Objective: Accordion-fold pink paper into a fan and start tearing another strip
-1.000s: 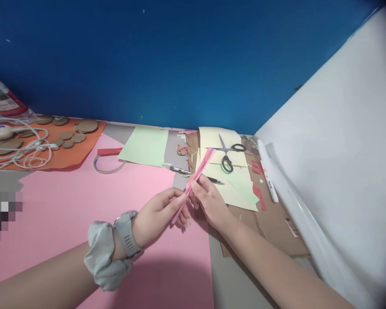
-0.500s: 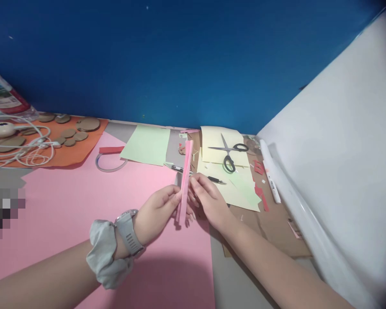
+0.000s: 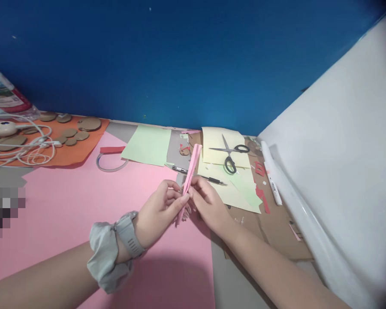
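A narrow folded strip of pink paper [image 3: 193, 165] is held up at a slant between my two hands. My left hand [image 3: 163, 204], with a watch and a grey scrunchie at the wrist, pinches it from the left with the thumb across its lower half. From the other side my right hand [image 3: 209, 204] grips the strip's middle between thumb and fingers. Some fingertips are hidden behind the paper. Under the hands spreads a large pink sheet [image 3: 67, 201]. Just beyond them lies a black pen [image 3: 212, 179], partly covered by the strip.
Open scissors [image 3: 230, 152] rest on pale yellow paper [image 3: 212, 128]. A green sheet [image 3: 148, 143] lies at the back. Cardboard discs [image 3: 89, 123] and tangled white earphones [image 3: 40, 148] sit on orange paper [image 3: 83, 154]. At right are a white marker [image 3: 274, 189] and brown cardboard [image 3: 276, 236].
The pink strip's top has tipped to the right. My left thumb has moved across the strip, and the fingers of both hands have shifted along it.
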{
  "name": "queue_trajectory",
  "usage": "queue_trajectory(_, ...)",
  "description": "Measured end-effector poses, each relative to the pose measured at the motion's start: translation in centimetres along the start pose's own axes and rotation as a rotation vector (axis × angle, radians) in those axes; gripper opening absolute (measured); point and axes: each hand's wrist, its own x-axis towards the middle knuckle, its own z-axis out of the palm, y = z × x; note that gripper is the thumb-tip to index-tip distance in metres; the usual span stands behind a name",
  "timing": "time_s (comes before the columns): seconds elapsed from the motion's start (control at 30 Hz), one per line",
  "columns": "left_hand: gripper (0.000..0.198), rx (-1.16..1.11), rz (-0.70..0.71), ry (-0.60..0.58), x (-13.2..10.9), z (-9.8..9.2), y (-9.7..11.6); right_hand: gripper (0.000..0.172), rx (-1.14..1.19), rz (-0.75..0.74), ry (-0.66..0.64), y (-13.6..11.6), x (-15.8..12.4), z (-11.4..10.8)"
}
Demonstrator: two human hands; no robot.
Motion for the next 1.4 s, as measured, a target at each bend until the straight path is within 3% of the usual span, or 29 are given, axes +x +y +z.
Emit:
queue_trajectory(0.13, 0.025, 0.044, -0.029, 0.0, 0.1, -0.2, -0.1, 0.013, 0.003, -0.015, 0.006, 0.3, 0.0, 0.0)
queue_trajectory(0.37, 0.027, 0.039, -0.006, -0.011, 0.0, -0.2, 0.0, 0.018, 0.285, 0.066, -0.094, 0.8, 0.3, 0.1)
queue_trajectory(0.63, 0.026, -0.021, -0.049, -0.053, 0.1, 0.0, 0.1, 0.028, 0.23, 0.072, -0.092, 0.7, 0.3, -0.4)
queue_trajectory(0.73, 0.024, 0.038, -0.029, -0.035, 0.1, -0.1, 0.0, 0.025, 0.257, 0.035, -0.086, 0.4, 0.2, -0.3)
queue_trajectory(0.9, 0.025, 0.094, -0.057, -0.009, -0.3, -0.2, 0.0, 0.021, 0.117, -0.025, 0.052, 0.3, 0.2, -0.4)
queue_trajectory(1.03, 0.025, 0.121, -0.083, 0.017, -0.4, -0.2, 0.1, 0.017, 0.042, -0.047, 0.051, 0.2, 0.3, -0.4)
queue_trajectory(1.13, 0.03, 0.1, -0.056, 0.0, -0.3, -0.2, 0.2, 0.017, 0.1, -0.027, -0.002, 0.3, 0.4, -0.5)
queue_trajectory(1.27, 0.027, -0.016, -0.028, -0.075, -0.1, -0.5, 0.4, 0.018, 0.299, 0.013, -0.189, 0.6, 0.6, -0.6)
queue_trajectory(1.4, 0.028, -0.066, 0.002, -0.057, -0.2, -0.4, 0.4, 0.02, 0.339, 0.049, -0.27, 0.7, 0.7, -1.0)
